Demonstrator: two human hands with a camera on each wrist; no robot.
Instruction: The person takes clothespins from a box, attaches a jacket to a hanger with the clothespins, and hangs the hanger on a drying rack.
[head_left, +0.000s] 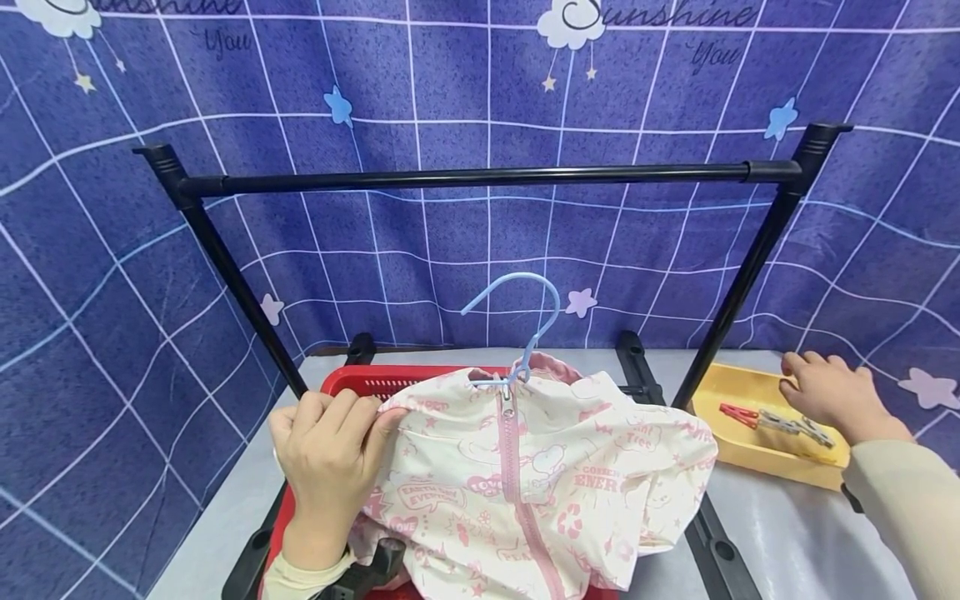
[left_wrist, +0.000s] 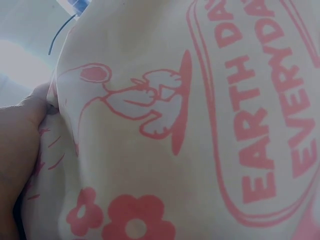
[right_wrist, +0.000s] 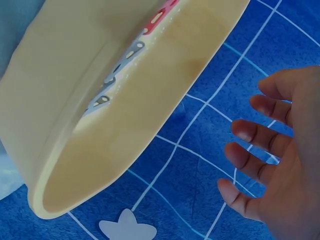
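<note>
A white zip jacket [head_left: 450,467] with pink prints and a pink zipper hangs on a light blue hanger [head_left: 555,308], whose hook points up below the rack's bar. My left hand [head_left: 330,450] pinches the jacket's shoulder between thumb and fingers; in the left wrist view the printed cloth fills most of the picture. Over the back of a yellow tray [head_left: 765,462] hovers my right hand [head_left: 832,392], fingers apart and loosely bent, holding nothing. Red and grey clothespins [head_left: 780,422] lie in that tray, apart from the fingers.
A black clothes rack [head_left: 487,177] spans the table, its legs on both sides of the jacket. Under the jacket sits a red basket [head_left: 352,379], largely covered. A blue gridded curtain [head_left: 480,100] hangs behind.
</note>
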